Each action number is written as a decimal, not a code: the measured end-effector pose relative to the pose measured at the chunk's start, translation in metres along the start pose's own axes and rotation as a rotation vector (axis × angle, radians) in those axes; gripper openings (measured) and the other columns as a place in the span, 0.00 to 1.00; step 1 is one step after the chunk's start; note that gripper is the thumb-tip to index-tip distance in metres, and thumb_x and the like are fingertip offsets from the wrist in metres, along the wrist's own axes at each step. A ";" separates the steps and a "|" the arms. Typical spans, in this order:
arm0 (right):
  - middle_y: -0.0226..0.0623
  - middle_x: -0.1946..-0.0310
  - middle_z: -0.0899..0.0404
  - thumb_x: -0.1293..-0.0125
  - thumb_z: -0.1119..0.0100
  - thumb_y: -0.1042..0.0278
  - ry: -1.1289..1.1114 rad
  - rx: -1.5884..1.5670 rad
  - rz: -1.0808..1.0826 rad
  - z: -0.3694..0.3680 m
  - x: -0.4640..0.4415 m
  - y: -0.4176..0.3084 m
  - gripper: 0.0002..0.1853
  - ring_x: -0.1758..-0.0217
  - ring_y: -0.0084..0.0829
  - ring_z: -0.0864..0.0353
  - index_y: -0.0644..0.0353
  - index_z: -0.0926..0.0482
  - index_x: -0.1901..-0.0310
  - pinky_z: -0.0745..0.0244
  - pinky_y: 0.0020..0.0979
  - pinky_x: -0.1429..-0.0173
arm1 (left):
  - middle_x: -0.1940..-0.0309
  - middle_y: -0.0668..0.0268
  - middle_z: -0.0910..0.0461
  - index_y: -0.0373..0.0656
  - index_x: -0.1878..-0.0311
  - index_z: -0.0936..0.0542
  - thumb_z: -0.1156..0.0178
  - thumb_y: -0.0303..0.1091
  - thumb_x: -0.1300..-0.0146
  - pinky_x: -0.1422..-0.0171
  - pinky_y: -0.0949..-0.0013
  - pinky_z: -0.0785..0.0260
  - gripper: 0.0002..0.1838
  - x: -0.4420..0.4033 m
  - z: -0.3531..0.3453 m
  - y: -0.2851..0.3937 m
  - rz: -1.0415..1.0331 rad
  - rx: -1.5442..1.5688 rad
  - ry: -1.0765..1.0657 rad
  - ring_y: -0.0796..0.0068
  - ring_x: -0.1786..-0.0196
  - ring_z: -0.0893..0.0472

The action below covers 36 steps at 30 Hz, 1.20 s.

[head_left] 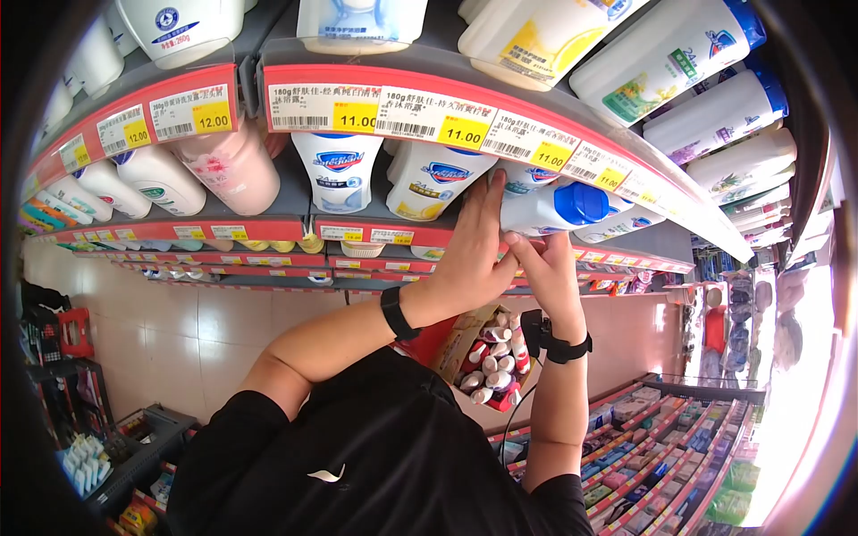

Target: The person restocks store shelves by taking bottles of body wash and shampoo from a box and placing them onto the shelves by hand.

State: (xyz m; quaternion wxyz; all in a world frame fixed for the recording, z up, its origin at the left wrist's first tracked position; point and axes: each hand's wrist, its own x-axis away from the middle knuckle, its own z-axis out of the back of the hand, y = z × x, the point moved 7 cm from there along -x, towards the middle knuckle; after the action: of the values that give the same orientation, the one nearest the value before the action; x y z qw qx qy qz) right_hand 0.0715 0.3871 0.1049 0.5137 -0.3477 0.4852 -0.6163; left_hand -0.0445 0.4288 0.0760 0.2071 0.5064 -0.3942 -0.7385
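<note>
Both of my hands reach to a shelf of body wash below a red price strip. A white bottle with a blue cap [545, 207] lies tilted between them at the shelf edge. My left hand [478, 255] has its fingers stretched up along the bottle's left side, beside a white and yellow Safeguard bottle [436, 181]. My right hand [550, 272] is under the bottle, its thumb near my left hand and its other fingers partly hidden behind the bottle. A white and blue Safeguard bottle [338, 171] stands further left.
The upper shelf's red price strip [335, 103] hangs just above my hands, with more bottles over it. A pink bottle [234, 170] stands at the left. Below my arms is an open cardboard box [460, 344] of bottles on the floor. Another shelf [648, 456] is at the lower right.
</note>
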 end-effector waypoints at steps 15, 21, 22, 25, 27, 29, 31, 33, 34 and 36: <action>0.44 0.46 0.16 0.31 0.31 0.72 0.080 0.087 0.072 0.005 -0.029 0.007 0.27 0.44 0.29 0.15 0.68 0.29 0.34 0.18 0.33 0.43 | 0.30 0.31 0.39 0.24 0.22 0.50 0.41 0.27 0.38 0.22 0.41 0.45 0.44 -0.024 -0.001 -0.019 0.044 0.124 0.027 0.28 0.28 0.38; 0.45 0.46 0.16 0.32 0.30 0.71 0.091 0.086 0.138 0.003 -0.035 0.012 0.28 0.44 0.30 0.16 0.68 0.30 0.34 0.18 0.33 0.45 | 0.31 0.32 0.37 0.24 0.23 0.48 0.41 0.27 0.38 0.24 0.41 0.44 0.43 -0.026 -0.001 -0.028 0.071 0.155 0.027 0.28 0.29 0.37; 0.45 0.45 0.17 0.32 0.29 0.70 0.089 0.074 0.115 0.001 -0.035 0.014 0.29 0.44 0.30 0.17 0.69 0.30 0.34 0.18 0.33 0.45 | 0.31 0.32 0.37 0.24 0.23 0.48 0.41 0.27 0.38 0.24 0.41 0.44 0.42 -0.025 -0.001 -0.030 0.076 0.159 0.030 0.28 0.29 0.37; 0.45 0.45 0.18 0.33 0.28 0.69 0.115 0.108 0.138 0.000 -0.033 0.010 0.29 0.45 0.31 0.17 0.69 0.30 0.35 0.18 0.33 0.46 | 0.33 0.32 0.34 0.26 0.24 0.44 0.39 0.28 0.38 0.26 0.43 0.40 0.41 -0.025 0.002 -0.028 0.022 0.111 0.088 0.29 0.31 0.34; 0.44 0.44 0.19 0.33 0.28 0.69 0.142 0.125 0.160 0.005 -0.035 0.016 0.30 0.46 0.30 0.17 0.69 0.30 0.35 0.18 0.32 0.47 | 0.34 0.34 0.32 0.28 0.25 0.42 0.36 0.30 0.38 0.27 0.45 0.37 0.41 -0.026 0.004 -0.030 0.069 0.140 0.094 0.31 0.32 0.31; 0.44 0.43 0.20 0.34 0.27 0.69 0.175 0.142 0.184 0.010 -0.037 0.019 0.31 0.46 0.30 0.17 0.70 0.31 0.35 0.17 0.31 0.48 | 0.35 0.36 0.29 0.29 0.26 0.40 0.34 0.32 0.39 0.29 0.46 0.34 0.40 -0.032 0.006 -0.031 0.112 0.171 0.096 0.33 0.33 0.28; 0.43 0.42 0.21 0.34 0.26 0.66 0.124 -0.061 0.188 0.005 -0.040 0.021 0.33 0.43 0.30 0.19 0.69 0.31 0.34 0.20 0.34 0.41 | 0.37 0.40 0.25 0.30 0.29 0.37 0.28 0.37 0.42 0.32 0.51 0.29 0.42 -0.038 0.006 -0.036 0.195 0.264 0.103 0.39 0.36 0.22; 0.42 0.41 0.22 0.34 0.27 0.64 0.120 -0.054 0.189 0.001 -0.044 0.028 0.34 0.41 0.30 0.21 0.69 0.32 0.32 0.23 0.35 0.37 | 0.37 0.41 0.25 0.30 0.30 0.36 0.27 0.37 0.42 0.32 0.52 0.29 0.42 -0.042 0.003 -0.043 0.245 0.257 0.065 0.42 0.36 0.22; 0.41 0.40 0.22 0.33 0.28 0.62 0.112 -0.045 0.193 -0.002 -0.046 0.031 0.35 0.38 0.30 0.23 0.69 0.33 0.31 0.26 0.36 0.33 | 0.36 0.42 0.25 0.30 0.30 0.35 0.26 0.37 0.43 0.32 0.54 0.29 0.42 -0.043 0.001 -0.047 0.294 0.249 0.031 0.44 0.36 0.21; 0.41 0.40 0.23 0.32 0.29 0.60 0.095 -0.119 0.114 -0.005 -0.050 0.037 0.35 0.36 0.30 0.24 0.69 0.33 0.31 0.28 0.36 0.31 | 0.37 0.42 0.24 0.31 0.31 0.35 0.27 0.36 0.43 0.32 0.54 0.29 0.41 -0.047 0.001 -0.046 0.337 0.270 -0.019 0.44 0.36 0.21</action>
State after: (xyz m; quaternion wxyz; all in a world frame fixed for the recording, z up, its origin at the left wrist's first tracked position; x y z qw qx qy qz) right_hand 0.0892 0.4371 0.0712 0.5026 -0.3200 0.5637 -0.5720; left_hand -0.0225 0.4905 0.0675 0.2539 0.4497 -0.5706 -0.6386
